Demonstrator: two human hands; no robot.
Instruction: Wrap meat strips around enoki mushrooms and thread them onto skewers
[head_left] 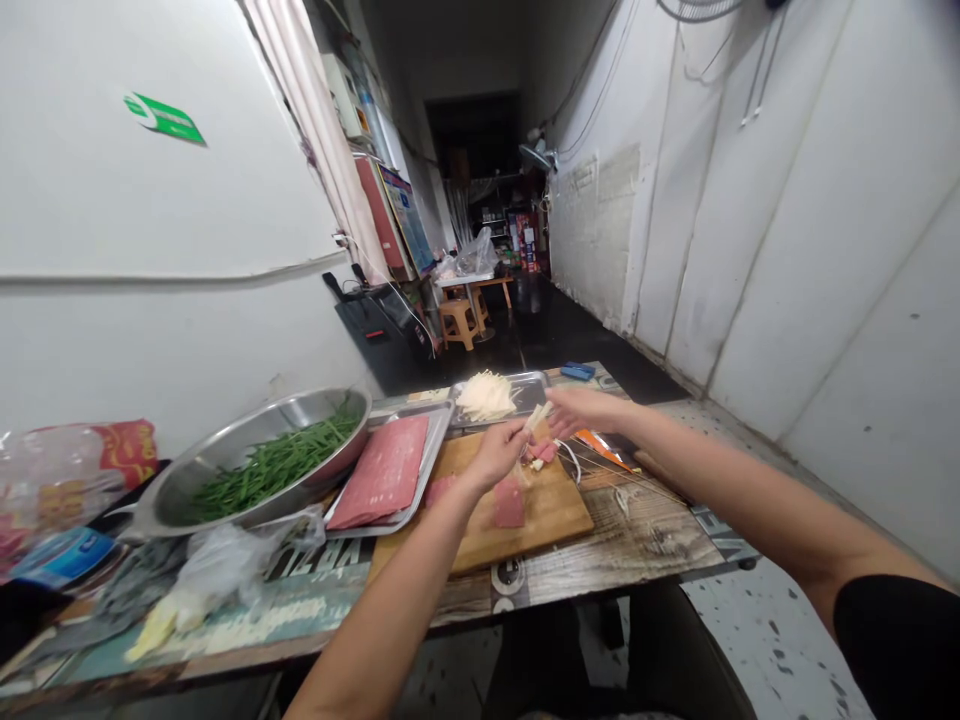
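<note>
Currently: left hand [497,455], fingertips closed on a small bunch of pale strips [537,418], above the cutting board [559,522]. Right hand [589,412]: blurred, just beside the bunch; its grip cannot be told. Meat slice [508,503]: on the board, nearside of the grip. Pale heap [486,396]: beyond it. Handling, probably best: light pinch, strips aligned, ends even.

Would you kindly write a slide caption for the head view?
Left hand holding pale strands over a cutting board, right hand alongside, near pink slices and green stalks.
</note>
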